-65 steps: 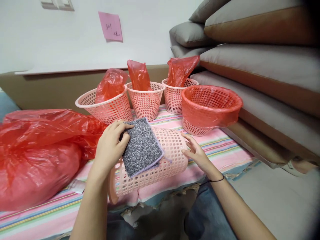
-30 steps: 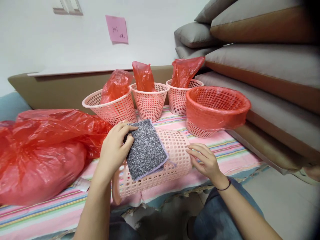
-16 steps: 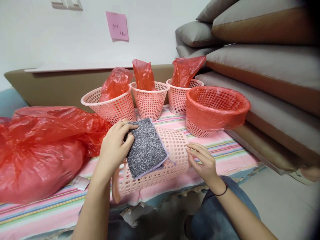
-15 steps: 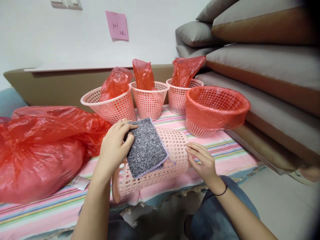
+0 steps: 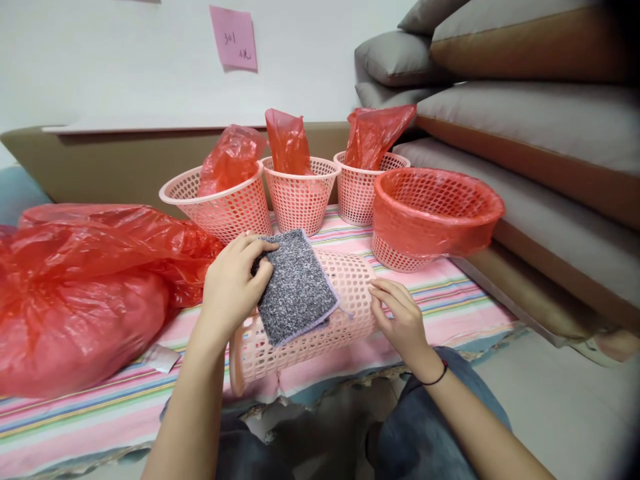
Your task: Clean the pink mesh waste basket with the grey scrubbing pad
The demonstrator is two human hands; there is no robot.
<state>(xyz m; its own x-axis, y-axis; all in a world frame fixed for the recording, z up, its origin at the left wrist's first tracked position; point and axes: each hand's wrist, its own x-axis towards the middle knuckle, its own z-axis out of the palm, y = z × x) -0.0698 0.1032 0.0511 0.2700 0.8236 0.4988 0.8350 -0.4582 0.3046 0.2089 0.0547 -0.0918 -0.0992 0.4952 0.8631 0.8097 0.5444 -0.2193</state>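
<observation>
A pink plastic mesh basket (image 5: 347,275) lies on its side near the front edge of the striped cloth, its rim to the left and its base to the right. My left hand (image 5: 231,283) grips a dark grey cleaning cloth (image 5: 299,288) with lilac edging, which is laid flat over the basket's upper side. The thumb rests on the cloth with the fingers bent over its far left corner. At the base end, my right hand (image 5: 399,317) pinches the basket's edge between thumb and fingers. A loose lilac thread hangs off the cloth's right corner.
Behind stand pink baskets (image 5: 300,200) with red plastic bags (image 5: 287,143) inside. A basket lined with a red bag (image 5: 435,230) is at the right. A large stuffed red bag (image 5: 85,300) lies left on the striped cloth (image 5: 100,417). Grey cushions (image 5: 530,127) are stacked at right.
The view has tilted down slightly, then and now almost alike. Both hands keep their holds on the cloth and the basket, with hardly any shift.
</observation>
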